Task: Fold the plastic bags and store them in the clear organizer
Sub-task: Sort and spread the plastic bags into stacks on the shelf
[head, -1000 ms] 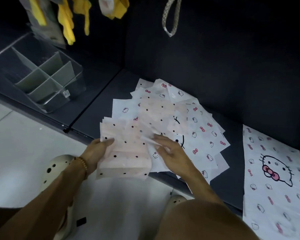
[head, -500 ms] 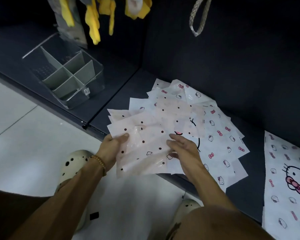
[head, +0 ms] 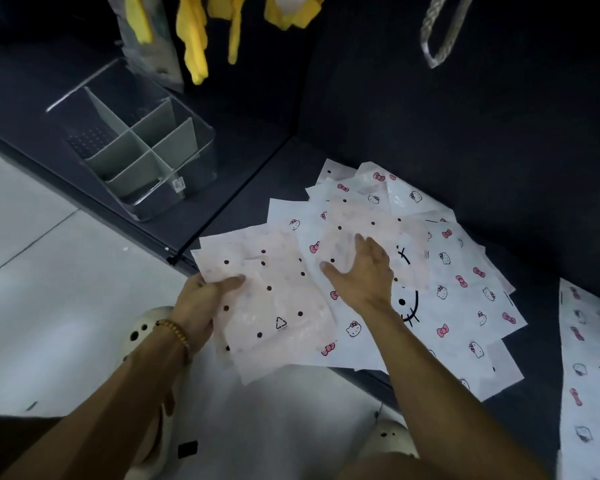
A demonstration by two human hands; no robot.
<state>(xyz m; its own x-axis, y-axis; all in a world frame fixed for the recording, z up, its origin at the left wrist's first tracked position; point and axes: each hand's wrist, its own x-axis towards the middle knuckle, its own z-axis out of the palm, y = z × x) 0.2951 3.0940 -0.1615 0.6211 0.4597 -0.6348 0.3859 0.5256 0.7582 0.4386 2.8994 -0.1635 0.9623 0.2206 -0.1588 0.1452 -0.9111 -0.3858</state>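
On the dark shelf (head: 243, 181) a pile of bags (head: 458, 289) lies spread like a fan, some with cat faces and pink bows, some pink with dark dots. The left hand (head: 201, 303) grips 1 dotted bag (head: 274, 306) at its left edge, thumb on top; this bag hangs partly over the near shelf edge. The right hand (head: 361, 271) lies flat on the pile with straight fingers. The organizer (head: 146, 150) stands far left on the shelf, well apart from the bags, its compartments holding no bags.

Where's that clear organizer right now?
In the head view, the clear organizer sits upper left on the dark shelf, under the hanging yellow gloves and left of the bag pile.
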